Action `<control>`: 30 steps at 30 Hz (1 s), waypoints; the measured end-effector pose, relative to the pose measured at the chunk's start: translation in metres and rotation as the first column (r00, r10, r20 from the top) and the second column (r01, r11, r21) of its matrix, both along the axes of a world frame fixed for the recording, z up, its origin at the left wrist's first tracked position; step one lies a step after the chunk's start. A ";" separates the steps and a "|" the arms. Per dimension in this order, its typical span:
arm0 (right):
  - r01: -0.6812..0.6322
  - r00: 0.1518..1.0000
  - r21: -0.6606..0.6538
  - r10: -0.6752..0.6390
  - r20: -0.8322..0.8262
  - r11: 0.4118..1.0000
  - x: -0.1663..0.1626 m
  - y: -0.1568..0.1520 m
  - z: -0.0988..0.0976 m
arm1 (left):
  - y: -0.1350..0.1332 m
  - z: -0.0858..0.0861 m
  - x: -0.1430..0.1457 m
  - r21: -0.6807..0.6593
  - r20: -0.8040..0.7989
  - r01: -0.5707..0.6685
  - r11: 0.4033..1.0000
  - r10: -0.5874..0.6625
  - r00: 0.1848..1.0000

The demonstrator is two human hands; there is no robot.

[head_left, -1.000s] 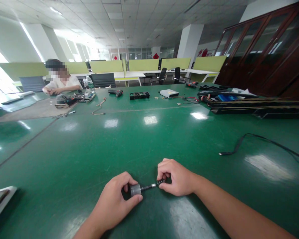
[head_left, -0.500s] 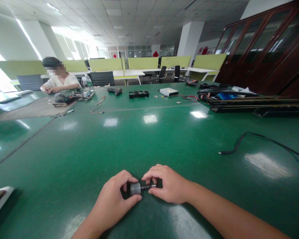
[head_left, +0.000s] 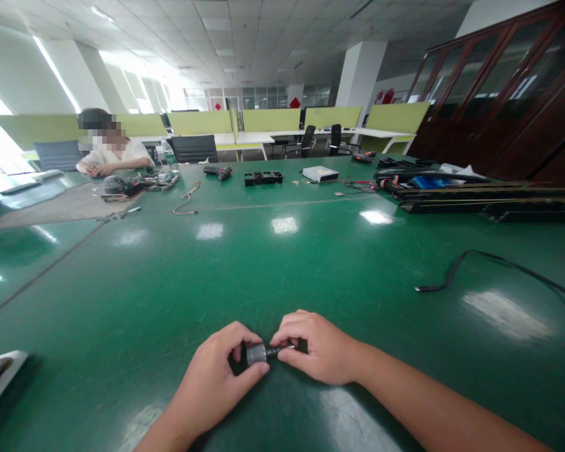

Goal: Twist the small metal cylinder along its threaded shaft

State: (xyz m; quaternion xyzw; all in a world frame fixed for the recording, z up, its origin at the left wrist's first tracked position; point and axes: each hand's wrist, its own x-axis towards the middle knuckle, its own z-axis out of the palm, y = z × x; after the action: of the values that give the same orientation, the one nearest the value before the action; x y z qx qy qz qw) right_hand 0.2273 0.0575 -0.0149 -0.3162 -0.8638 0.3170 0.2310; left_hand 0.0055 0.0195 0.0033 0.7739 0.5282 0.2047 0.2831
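Observation:
Near the front of the green table (head_left: 282, 270), a small motor-like part (head_left: 257, 354) lies level between my hands: a grey metal cylinder with a dark, ribbed shaft (head_left: 274, 351) pointing right. My left hand (head_left: 221, 367) grips the cylinder between thumb and fingers. From the right, the thumb and fingers of my right hand (head_left: 311, 348) close round the shaft. Its shiny tip shows between those fingers, while the cylinder's left end is partly shaded by my left hand. Exactly what kind of part it is, I cannot tell.
At left, a white-edged tray or device (head_left: 4, 376) enters the view. A flat black cable (head_left: 456, 263) lies at right. Farther back are a power drill (head_left: 218, 172), a black bracket (head_left: 263, 178), a silver box (head_left: 320, 173), piled black rails (head_left: 452, 194) and a seated person (head_left: 115, 154).
My right thumb and fingers have moved in round the shaft and now cover more of it. My left hand keeps its grip on the cylinder, and the view has shifted very slightly.

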 end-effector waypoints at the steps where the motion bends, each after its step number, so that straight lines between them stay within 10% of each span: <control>1: 0.001 1.000 0.001 -0.001 0.002 1.000 0.000 0.000 0.000 | 0.000 0.000 0.000 0.002 -0.002 0.000 1.000 0.000 1.000; 30: -0.035 0.997 0.080 0.029 0.077 0.996 -0.001 0.002 -0.003 | 0.001 0.001 0.000 0.024 -0.013 0.022 0.999 -0.022 1.000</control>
State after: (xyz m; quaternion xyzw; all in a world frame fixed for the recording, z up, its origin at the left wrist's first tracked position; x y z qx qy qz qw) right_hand 0.2266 0.0598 -0.0179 -0.3043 -0.8891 0.2730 0.2058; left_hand 0.0059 0.0205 0.0041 0.7844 0.5190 0.2029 0.2725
